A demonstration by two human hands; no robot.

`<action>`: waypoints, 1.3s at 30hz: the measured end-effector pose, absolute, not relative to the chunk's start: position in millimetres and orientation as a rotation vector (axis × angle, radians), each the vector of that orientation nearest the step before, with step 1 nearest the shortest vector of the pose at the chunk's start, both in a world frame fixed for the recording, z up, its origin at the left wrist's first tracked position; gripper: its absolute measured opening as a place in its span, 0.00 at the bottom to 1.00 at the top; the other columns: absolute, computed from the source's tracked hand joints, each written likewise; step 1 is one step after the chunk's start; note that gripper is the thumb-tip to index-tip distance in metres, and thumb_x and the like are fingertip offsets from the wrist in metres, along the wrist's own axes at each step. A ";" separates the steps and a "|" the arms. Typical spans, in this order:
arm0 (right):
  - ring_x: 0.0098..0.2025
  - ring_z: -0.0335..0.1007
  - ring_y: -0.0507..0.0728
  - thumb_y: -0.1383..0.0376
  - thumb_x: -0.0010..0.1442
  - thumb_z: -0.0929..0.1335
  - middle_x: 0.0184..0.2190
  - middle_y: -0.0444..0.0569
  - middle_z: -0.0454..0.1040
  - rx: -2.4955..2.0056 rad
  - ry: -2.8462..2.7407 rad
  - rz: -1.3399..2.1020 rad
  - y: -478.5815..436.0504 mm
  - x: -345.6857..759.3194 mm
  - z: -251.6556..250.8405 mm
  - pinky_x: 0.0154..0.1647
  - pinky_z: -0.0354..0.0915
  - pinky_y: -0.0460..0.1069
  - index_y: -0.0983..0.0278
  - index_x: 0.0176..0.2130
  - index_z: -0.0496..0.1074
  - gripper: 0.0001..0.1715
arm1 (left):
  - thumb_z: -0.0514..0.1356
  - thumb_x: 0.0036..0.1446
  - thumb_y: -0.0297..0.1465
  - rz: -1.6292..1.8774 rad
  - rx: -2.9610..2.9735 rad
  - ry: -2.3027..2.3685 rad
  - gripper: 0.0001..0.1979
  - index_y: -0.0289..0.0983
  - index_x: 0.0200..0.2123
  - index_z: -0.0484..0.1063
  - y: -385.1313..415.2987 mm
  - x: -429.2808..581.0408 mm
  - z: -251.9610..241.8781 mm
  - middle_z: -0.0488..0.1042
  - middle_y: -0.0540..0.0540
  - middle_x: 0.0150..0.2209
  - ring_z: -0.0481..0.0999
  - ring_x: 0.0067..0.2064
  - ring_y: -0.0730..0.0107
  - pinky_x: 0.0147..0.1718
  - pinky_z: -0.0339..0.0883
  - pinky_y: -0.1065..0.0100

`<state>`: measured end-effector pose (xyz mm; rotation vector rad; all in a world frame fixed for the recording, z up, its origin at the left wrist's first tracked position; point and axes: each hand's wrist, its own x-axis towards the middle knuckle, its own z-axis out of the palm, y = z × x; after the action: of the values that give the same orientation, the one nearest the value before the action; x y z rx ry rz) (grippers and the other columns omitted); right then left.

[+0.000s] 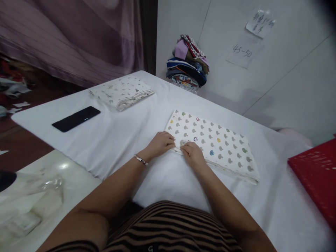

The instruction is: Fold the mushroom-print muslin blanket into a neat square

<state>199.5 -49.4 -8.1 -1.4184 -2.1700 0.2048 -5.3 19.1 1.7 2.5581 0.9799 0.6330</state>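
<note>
A folded white cloth (223, 140) printed with grey and coloured mushroom shapes lies flat on the white-covered table (115, 147). My left hand (161, 144), a bracelet at its wrist, pinches the cloth's near left corner. Just to its right, my right hand (193, 154) grips the near edge with fingers curled together. A short stretch of the edge shows between the two hands. Farther off at the left is a second folded white cloth (120, 91) with small dark prints, touched by neither hand.
A black phone (76, 119) lies near the table's left edge. Stacked folded clothes (187, 64) stand by the wall. On the right is a red object (317, 175). Clear plastic packaging (34, 203) rests on a lower surface at left. A pink curtain (86, 42) hangs behind.
</note>
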 end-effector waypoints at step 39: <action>0.38 0.67 0.56 0.62 0.64 0.63 0.33 0.48 0.73 -1.409 -2.023 0.122 -50.3 185.7 -19.1 0.41 0.64 0.50 0.60 0.36 0.75 0.11 | 0.56 0.61 0.31 0.707 2.792 1.056 0.10 0.38 0.30 0.75 -3.1 -12.0 15.7 0.73 0.47 0.32 0.68 0.39 0.66 0.37 0.57 0.64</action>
<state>185.7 -50.3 -19.1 -1.4088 -2.0231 0.1216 -12.0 -3.1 15.7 2.7919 1.0557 0.7074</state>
